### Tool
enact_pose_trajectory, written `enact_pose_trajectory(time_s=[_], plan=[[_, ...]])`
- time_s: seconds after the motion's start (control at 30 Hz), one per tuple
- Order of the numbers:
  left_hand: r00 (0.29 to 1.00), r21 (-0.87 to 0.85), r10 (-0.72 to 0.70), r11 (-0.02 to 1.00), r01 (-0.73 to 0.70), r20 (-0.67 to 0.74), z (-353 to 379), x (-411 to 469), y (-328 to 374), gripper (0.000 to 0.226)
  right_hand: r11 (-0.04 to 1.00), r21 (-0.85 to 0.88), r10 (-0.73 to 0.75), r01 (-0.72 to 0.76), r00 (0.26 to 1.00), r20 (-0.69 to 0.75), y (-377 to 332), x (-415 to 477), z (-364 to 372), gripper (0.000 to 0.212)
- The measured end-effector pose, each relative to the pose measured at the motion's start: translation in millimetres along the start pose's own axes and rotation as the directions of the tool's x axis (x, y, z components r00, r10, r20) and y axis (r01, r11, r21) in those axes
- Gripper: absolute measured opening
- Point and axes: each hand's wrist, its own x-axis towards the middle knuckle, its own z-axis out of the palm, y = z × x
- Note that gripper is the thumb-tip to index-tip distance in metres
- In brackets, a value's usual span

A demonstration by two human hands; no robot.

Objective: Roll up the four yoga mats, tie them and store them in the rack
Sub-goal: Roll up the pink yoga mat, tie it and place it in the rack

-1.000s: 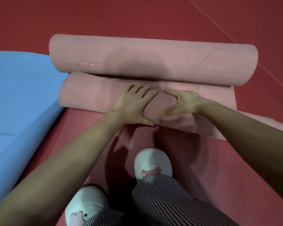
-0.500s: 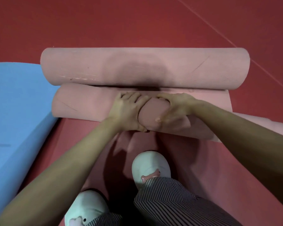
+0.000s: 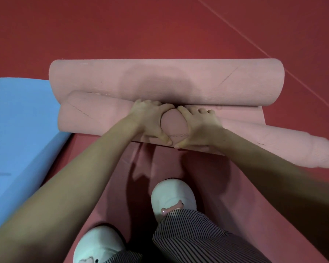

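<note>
A thick pink rolled yoga mat [image 3: 235, 82] lies crosswise on the red floor. Right against its near side lies a thinner pink roll [image 3: 95, 120], whose right end [image 3: 311, 150] runs off toward the frame's right edge. My left hand [image 3: 148, 120] and my right hand [image 3: 199, 128] grip the middle of this thinner roll side by side, fingers curled over its top and thumbs nearly touching at its near side. A flat pink strip [image 3: 254, 112] shows between the two rolls on the right.
A blue mat [image 3: 17, 130] lies flat on the left, its edge beside the thinner roll's left end. My two feet in white slippers [image 3: 173, 196] stand just behind the rolls. Red floor [image 3: 160, 25] stretches beyond the thick roll.
My hands went from lying flat on the thinner roll to curling round it and squeezing its middle. The thinner roll has closed up against the thick roll.
</note>
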Motion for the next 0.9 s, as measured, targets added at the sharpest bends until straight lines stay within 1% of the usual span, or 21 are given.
enact_pose_trajectory(time_s=[0.07,0.17,0.2,0.23,0.3,0.33,0.37,0.43,0.47,0.5,0.53,0.57,0.6,0.63,0.67,0.7,0.73,0.77,0.83,0.87,0.9], plan=[[0.999,0.021,0.006,1.000,-0.005,-0.050,6,-8,2,0.111,0.998,-0.061,-0.035,0.032,0.998,-0.048,-2,-3,4,0.118],[0.992,0.012,0.022,1.000,-0.020,-0.127,16,-21,8,0.113,0.990,-0.129,-0.087,0.058,0.969,-0.229,-7,-14,20,0.108],[0.990,0.004,0.024,1.000,-0.024,-0.141,19,-25,10,0.113,0.987,-0.146,-0.108,0.072,0.961,-0.255,-7,-17,22,0.107],[0.989,-0.004,0.023,1.000,-0.024,-0.145,23,-28,13,0.112,0.985,-0.152,-0.110,0.079,0.972,-0.207,-6,-19,22,0.108],[0.993,-0.027,0.007,1.000,-0.010,-0.120,31,-35,21,0.112,0.983,-0.144,-0.115,0.109,0.993,-0.031,-3,-23,20,0.116],[0.995,-0.035,-0.010,0.999,0.007,-0.095,33,-37,24,0.112,0.984,-0.121,-0.124,0.127,0.992,0.031,0,-23,19,0.119],[0.997,-0.044,-0.026,0.999,0.023,-0.073,34,-37,26,0.112,0.986,-0.097,-0.129,0.133,0.990,0.052,2,-23,17,0.121],[0.999,-0.069,-0.040,0.997,0.040,-0.001,30,-32,24,0.114,0.990,-0.028,-0.136,0.137,0.990,0.039,3,-23,14,0.121],[0.998,-0.103,-0.036,0.994,0.041,0.050,24,-29,21,0.114,0.990,0.011,-0.137,0.137,0.990,0.033,4,-22,13,0.120],[0.994,-0.187,-0.035,0.981,0.054,0.103,20,-26,16,0.111,0.990,0.038,-0.141,0.139,0.989,0.036,5,-21,12,0.118],[0.989,-0.324,-0.048,0.942,0.091,0.139,15,-23,12,0.107,0.988,0.056,-0.148,0.145,0.988,0.042,6,-20,12,0.117],[0.986,-0.478,-0.080,0.867,0.143,0.149,11,-19,8,0.101,0.986,0.071,-0.153,0.150,0.987,0.049,8,-19,11,0.116],[0.984,-0.583,-0.128,0.793,0.176,0.123,9,-14,5,0.095,0.984,0.090,-0.157,0.151,0.986,0.059,9,-17,9,0.115],[0.981,-0.611,-0.179,0.769,0.187,0.075,8,-8,4,0.090,0.983,0.108,-0.157,0.149,0.985,0.074,11,-15,7,0.115],[0.976,-0.548,-0.215,0.814,0.189,0.018,6,-3,5,0.088,0.982,0.116,-0.158,0.146,0.983,0.093,13,-12,5,0.115],[0.973,-0.445,-0.229,0.874,0.194,-0.025,6,2,5,0.087,0.982,0.117,-0.159,0.146,0.980,0.116,14,-9,3,0.115],[0.976,-0.340,-0.214,0.922,0.186,-0.048,6,7,6,0.087,0.982,0.119,-0.161,0.146,0.977,0.137,15,-6,1,0.114],[0.980,-0.275,-0.193,0.945,0.175,-0.039,6,11,6,0.084,0.982,0.126,-0.157,0.138,0.975,0.159,16,-1,-1,0.112],[0.984,-0.252,-0.177,0.951,0.181,0.038,8,18,4,0.077,0.981,0.162,-0.136,0.103,0.969,0.204,16,7,-7,0.106],[0.980,-0.276,-0.185,0.941,0.198,0.074,7,19,2,0.074,0.978,0.191,-0.131,0.085,0.961,0.242,17,12,-9,0.105],[0.978,-0.295,-0.194,0.932,0.209,0.079,6,19,1,0.072,0.968,0.242,-0.139,0.069,0.949,0.284,18,16,-12,0.104]])
